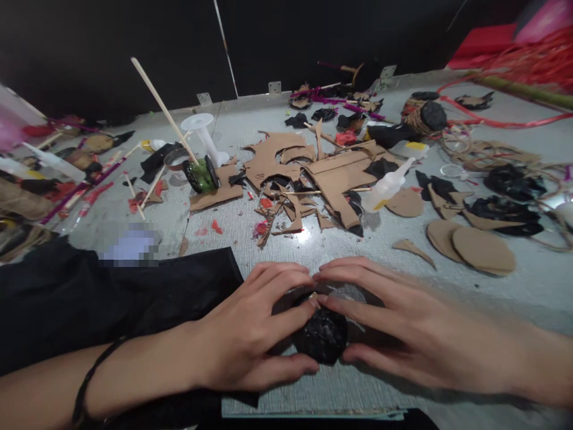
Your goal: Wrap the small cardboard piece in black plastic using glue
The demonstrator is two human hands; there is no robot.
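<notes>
A small round disc wrapped in crinkled black plastic [324, 337] lies on the table close in front of me. My left hand [255, 328] holds it from the left, with its index fingertip pressing on top near a small pale spot. From the other side, my right hand [403, 322] curves round the disc, its fingertips meeting those of the left hand at the upper edge. The fingers partly hide the disc's far side. A black sheet [179, 292] lies beneath my left forearm.
Cardboard scraps [277, 158] cover the table's middle. Cut cardboard circles [486, 249] and a white glue bottle [388, 186] lie to the right. A green spool with black ends [201, 175] bears a wooden stick, next to a white spool [205, 140]. Twine [487, 154] lies at far right.
</notes>
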